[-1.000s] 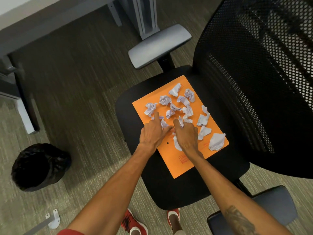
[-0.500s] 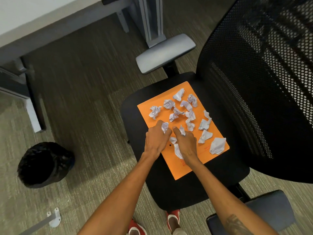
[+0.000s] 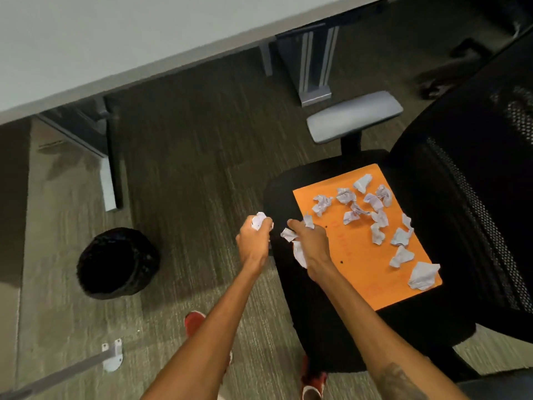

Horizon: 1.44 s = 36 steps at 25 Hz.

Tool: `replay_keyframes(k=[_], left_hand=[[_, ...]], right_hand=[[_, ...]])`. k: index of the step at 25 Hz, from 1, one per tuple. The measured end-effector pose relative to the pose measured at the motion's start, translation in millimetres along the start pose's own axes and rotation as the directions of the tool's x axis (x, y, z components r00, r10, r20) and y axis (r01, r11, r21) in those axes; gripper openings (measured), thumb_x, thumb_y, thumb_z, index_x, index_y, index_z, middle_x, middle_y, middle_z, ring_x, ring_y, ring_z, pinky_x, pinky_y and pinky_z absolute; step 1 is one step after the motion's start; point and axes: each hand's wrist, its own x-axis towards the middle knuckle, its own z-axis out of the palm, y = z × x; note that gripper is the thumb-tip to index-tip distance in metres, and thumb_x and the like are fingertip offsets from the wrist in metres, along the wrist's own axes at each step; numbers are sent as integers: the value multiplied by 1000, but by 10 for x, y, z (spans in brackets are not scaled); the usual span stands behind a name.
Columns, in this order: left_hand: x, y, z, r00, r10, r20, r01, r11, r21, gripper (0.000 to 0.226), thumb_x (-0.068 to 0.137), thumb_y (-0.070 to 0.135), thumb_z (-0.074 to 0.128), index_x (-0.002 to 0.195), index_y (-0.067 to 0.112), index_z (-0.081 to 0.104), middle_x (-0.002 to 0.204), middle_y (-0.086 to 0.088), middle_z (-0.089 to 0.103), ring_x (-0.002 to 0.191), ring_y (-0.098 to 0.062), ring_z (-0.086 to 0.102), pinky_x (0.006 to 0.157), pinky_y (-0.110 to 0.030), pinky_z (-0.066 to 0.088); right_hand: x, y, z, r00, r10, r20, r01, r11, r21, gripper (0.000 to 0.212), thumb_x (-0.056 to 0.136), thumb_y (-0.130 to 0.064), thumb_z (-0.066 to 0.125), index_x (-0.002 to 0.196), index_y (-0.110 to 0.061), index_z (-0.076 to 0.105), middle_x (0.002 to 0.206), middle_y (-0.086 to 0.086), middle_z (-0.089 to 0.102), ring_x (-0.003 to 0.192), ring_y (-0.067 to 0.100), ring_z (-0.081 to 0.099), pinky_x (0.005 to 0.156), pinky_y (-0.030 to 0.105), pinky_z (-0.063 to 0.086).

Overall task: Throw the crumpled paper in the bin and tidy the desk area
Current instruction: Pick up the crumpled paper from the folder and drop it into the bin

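Several crumpled paper balls (image 3: 377,219) lie on an orange folder (image 3: 363,272) on the seat of a black office chair (image 3: 323,313). My left hand (image 3: 253,241) grips one white paper ball (image 3: 258,220) over the carpet, just left of the seat edge. Over the seat's left edge my right hand (image 3: 311,243) holds several crumpled pieces (image 3: 297,246), with some sticking out between the fingers. The bin (image 3: 116,264), lined with a black bag, stands on the floor to the lower left of both hands.
A grey desk top (image 3: 115,39) runs across the top, with its legs (image 3: 111,168) and a grey column (image 3: 314,64) beneath. The chair's grey armrest (image 3: 353,116) and mesh back (image 3: 476,197) are at the right. My red shoes (image 3: 194,321) stand on the carpet. A metal bracket (image 3: 112,355) lies at lower left.
Both hands lifted off the orange folder with crumpled paper and moved left, toward the bin side. The view swung left, so the chair now sits at the right.
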Motion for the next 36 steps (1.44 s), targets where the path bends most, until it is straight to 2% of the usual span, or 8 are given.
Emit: replay_keyframes(k=[4, 8, 12, 15, 22, 29, 32, 36], left_hand=[[260, -205, -624, 994, -94, -51, 88, 991, -98, 14, 81, 33, 63, 82, 19, 66, 66, 1, 66, 62, -17, 57, 55, -28, 40], [621, -508, -1430, 976, -206, -67, 182, 948, -262, 10, 86, 26, 64, 84, 16, 65, 63, -1, 63, 54, -13, 56, 44, -21, 45], [1047, -820, -2253, 941, -335, -46, 286, 861, -421, 8, 90, 22, 63, 91, 14, 65, 67, -1, 62, 53, -10, 56, 44, -22, 46], [1342, -1067, -2817, 914, -400, -68, 322, 817, -478, 11, 90, 23, 63, 94, 12, 65, 74, -4, 64, 58, -12, 58, 45, -22, 47], [1954, -1676, -4009, 854, -518, -49, 336, 620, -709, 17, 93, 14, 64, 108, 5, 62, 100, -11, 65, 86, -20, 65, 69, -34, 61], [2464, -2286, -4711, 754, -655, -53, 347, 466, -814, 7, 97, 12, 60, 102, 7, 59, 98, -8, 65, 78, -20, 64, 64, -30, 61], [2630, -2517, -4869, 718, -694, -44, 361, 426, -830, 5, 98, 13, 57, 98, 8, 59, 96, -9, 66, 83, -20, 66, 65, -30, 58], [2831, -2641, -4931, 660, -751, -27, 384, 368, -847, 14, 99, 11, 55, 85, 10, 58, 85, -11, 64, 72, -21, 64, 59, -32, 58]], right_hand=[[20, 277, 612, 998, 28, 57, -27, 999, -22, 17, 86, -7, 63, 82, -21, 57, 61, -5, 50, 61, 14, 48, 76, 43, 48], [-108, 554, 1547, 996, 45, 74, -43, 999, -24, 29, 82, 1, 60, 72, -24, 50, 62, -5, 47, 64, 16, 44, 73, 38, 39], [-174, 868, 2431, 991, 67, 112, -33, 959, -283, 22, 79, -11, 66, 62, -23, 62, 67, -7, 61, 64, 15, 57, 76, 43, 52], [-138, 1186, 3045, 985, 63, 160, -4, 938, -346, 19, 67, -16, 65, 53, -24, 54, 54, -12, 52, 59, 13, 51, 74, 49, 51], [-203, 1842, 4421, 978, 88, 187, 18, 864, -503, 12, 89, -13, 61, 86, -9, 72, 66, -8, 65, 55, -3, 60, 54, 10, 43], [-17, 2708, 5360, 969, 240, 63, -164, 812, -560, 30, 90, -33, 65, 96, -4, 70, 94, 3, 74, 87, 20, 69, 86, 39, 57], [39, 2966, 5596, 969, 248, -1, -201, 782, -590, 21, 94, -28, 64, 97, -7, 66, 99, 8, 69, 93, 26, 65, 90, 38, 53], [79, 3247, 5780, 966, 251, -67, -236, 742, -628, 37, 93, -31, 64, 115, -2, 68, 111, 20, 69, 103, 35, 65, 87, 38, 51]])
